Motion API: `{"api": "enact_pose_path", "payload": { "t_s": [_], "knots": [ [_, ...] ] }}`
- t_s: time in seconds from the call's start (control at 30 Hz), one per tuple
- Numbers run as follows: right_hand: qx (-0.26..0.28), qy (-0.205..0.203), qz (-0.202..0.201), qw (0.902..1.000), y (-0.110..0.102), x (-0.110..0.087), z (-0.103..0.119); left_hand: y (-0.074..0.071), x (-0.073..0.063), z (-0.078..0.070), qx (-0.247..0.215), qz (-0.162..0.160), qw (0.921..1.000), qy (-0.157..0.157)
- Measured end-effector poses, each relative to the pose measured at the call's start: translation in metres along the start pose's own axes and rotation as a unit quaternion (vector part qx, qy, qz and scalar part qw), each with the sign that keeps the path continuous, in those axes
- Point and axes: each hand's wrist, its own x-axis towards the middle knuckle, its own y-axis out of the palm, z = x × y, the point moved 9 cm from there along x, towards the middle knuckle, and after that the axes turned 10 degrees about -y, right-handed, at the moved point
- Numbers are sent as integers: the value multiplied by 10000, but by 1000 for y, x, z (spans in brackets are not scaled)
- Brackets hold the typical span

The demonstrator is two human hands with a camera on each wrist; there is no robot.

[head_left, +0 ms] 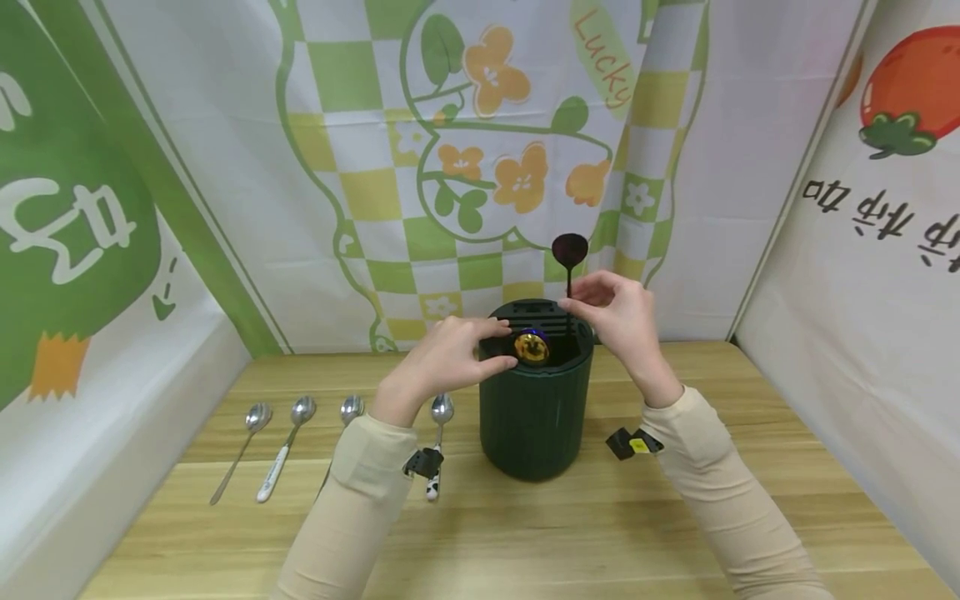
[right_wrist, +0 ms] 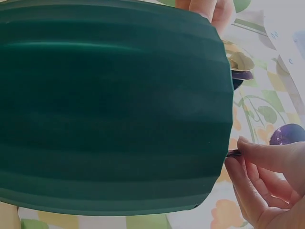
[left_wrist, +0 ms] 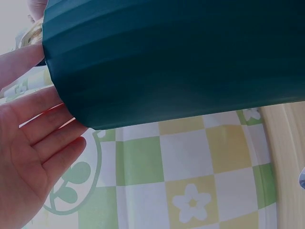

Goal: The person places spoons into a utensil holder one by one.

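Note:
A dark green, ribbed utensil holder point(head_left: 534, 425) stands upright on the table. My right hand point(head_left: 618, 321) pinches the thin handle of a dark purple spoon point(head_left: 570, 250) between thumb and fingers. Its round bowl points up, and the lower handle goes into the right part of the holder's opening. My left hand point(head_left: 450, 354) rests at the holder's left rim, fingers nearly straight point(left_wrist: 52, 119) in the left wrist view. Between its thumb and fingers shows a gold spoon bowl point(head_left: 532, 347); the right wrist view has a purple bowl point(right_wrist: 243, 75) just behind it. Their handles are hidden inside the holder.
Several silver spoons lie in a row left of the holder: a plain one point(head_left: 248, 442), one with a white handle point(head_left: 287, 446), one partly behind my left arm point(head_left: 351, 408), and one with a black-and-white handle point(head_left: 441, 412). A printed curtain point(head_left: 360, 167) hangs behind the wooden table point(head_left: 525, 542).

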Motion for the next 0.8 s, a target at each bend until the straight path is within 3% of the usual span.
{"api": "enact_pose_path", "payload": {
  "t_s": [0.8],
  "knots": [
    [13,187,306,9994,9,-10,-16,0,0,0,-12,-43,10000,45]
  ]
}}
